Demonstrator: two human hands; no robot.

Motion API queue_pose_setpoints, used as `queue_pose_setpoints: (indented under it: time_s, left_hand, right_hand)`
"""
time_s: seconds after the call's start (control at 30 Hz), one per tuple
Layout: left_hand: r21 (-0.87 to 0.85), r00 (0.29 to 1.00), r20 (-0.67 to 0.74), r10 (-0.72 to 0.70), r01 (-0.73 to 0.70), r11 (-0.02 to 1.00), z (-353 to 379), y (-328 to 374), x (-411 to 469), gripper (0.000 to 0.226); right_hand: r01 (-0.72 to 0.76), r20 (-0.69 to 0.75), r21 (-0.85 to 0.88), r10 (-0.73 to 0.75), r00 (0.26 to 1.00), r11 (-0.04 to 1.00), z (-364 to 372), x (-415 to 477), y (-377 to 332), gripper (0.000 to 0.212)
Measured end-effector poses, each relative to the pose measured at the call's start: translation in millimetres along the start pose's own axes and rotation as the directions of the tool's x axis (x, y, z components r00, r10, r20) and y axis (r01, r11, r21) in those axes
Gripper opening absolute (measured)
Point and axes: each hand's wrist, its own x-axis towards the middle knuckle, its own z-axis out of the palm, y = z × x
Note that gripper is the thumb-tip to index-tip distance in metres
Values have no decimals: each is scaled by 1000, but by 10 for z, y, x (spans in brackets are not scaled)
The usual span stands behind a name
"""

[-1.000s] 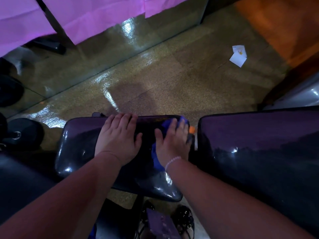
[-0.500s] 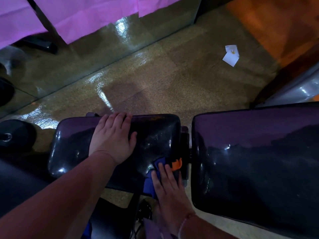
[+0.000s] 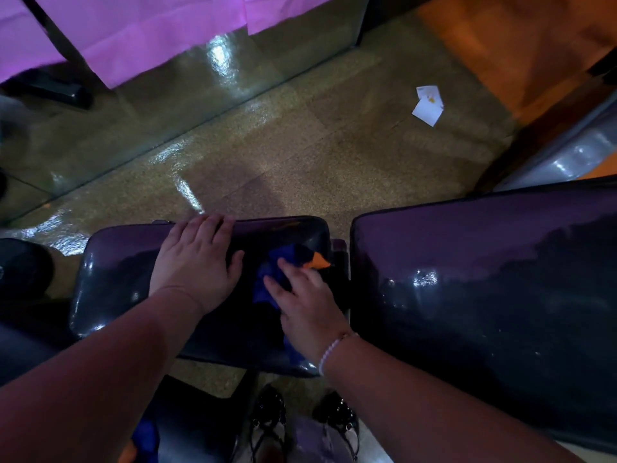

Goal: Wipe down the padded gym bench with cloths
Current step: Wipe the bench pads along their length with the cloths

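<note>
The gym bench has two dark glossy pads: a small seat pad (image 3: 117,279) in the middle and a long back pad (image 3: 484,295) to its right, with a narrow gap between them. My left hand (image 3: 197,265) lies flat on the seat pad, fingers curled over its far edge. My right hand (image 3: 307,302) presses a blue cloth with an orange corner (image 3: 287,262) onto the seat pad's right part. The cloth sticks out beyond my fingertips toward the gap. Part of it is hidden under my palm.
A shiny speckled floor (image 3: 300,155) stretches beyond the bench, with a white paper scrap (image 3: 427,103) lying on it at the right. Pink sheeting (image 3: 150,31) hangs at the back. A dark round weight (image 3: 20,269) sits at far left. Black shoes (image 3: 267,419) show below the pad.
My right hand slid the cloth from the seat pad's far right corner down to its near edge, then back up to the pad's middle right. My left hand stayed pressed on the pad.
</note>
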Motion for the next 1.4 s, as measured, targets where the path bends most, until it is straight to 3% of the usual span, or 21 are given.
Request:
queue_pose_setpoints:
  time_s: [0.07, 0.13, 0.23, 0.37, 0.43, 0.53, 0.63, 0.73, 0.87, 0.93, 1.0, 1.2, 1.4]
  left_hand:
    - [-5, 1000, 15, 13, -13, 1000, 1, -2, -1, 65]
    - [12, 999, 37, 21, -22, 1000, -24, -1, 7, 66]
    - [44, 998, 54, 43, -45, 998, -87, 52, -2, 62]
    - [-47, 979, 34, 201, -199, 979, -131, 368, -90, 55]
    - [-105, 941, 83, 328, -319, 942, -82, 579, -179, 55]
    - [-170, 891, 185, 415, -387, 906, -30, 800, -277, 59]
    - [-148, 859, 206, 469, -446, 883, 140, 814, -329, 65]
    - [-115, 846, 223, 485, -472, 874, 193, 763, -358, 67]
    - [-91, 840, 244, 484, -477, 874, 158, 776, -367, 66]
    - [-90, 840, 278, 466, -460, 883, 127, 790, -366, 67]
    - [-101, 838, 287, 465, -456, 884, 88, 797, -365, 68]
    - [-89, 836, 300, 460, -455, 886, 86, 794, -362, 68]
    - [-74, 843, 281, 459, -458, 886, 118, 793, -362, 68]
  right_hand:
    - [84, 48, -127, -79, 996, 988, -92, -116, 56, 48]
    - [29, 31, -308, -20, 999, 951, -282, -156, 149, 42]
    - [-81, -29, -543, 77, 997, 836, -710, -35, 321, 54]
    - [-62, 210, -689, 281, 936, 722, -1057, 158, 570, 53]
    - [39, 286, -765, 285, 915, 642, -964, 136, 576, 63]
    - [179, 383, -726, 174, 907, 664, -647, -196, 395, 72]
    - [312, 498, -639, 68, 865, 703, -464, -597, 188, 63]
    - [324, 498, -628, 46, 866, 707, -521, -691, 198, 56]
    - [69, 241, -744, 171, 955, 664, -944, -156, 606, 58]
    - [-80, 155, -743, 287, 945, 665, -1160, 96, 771, 57]
    - [-131, 122, -737, 320, 940, 664, -1206, 151, 771, 56]
    - [156, 311, -669, 83, 947, 727, -621, -514, 404, 58]
    - [353, 565, -560, 35, 824, 749, -416, -1070, 296, 56]
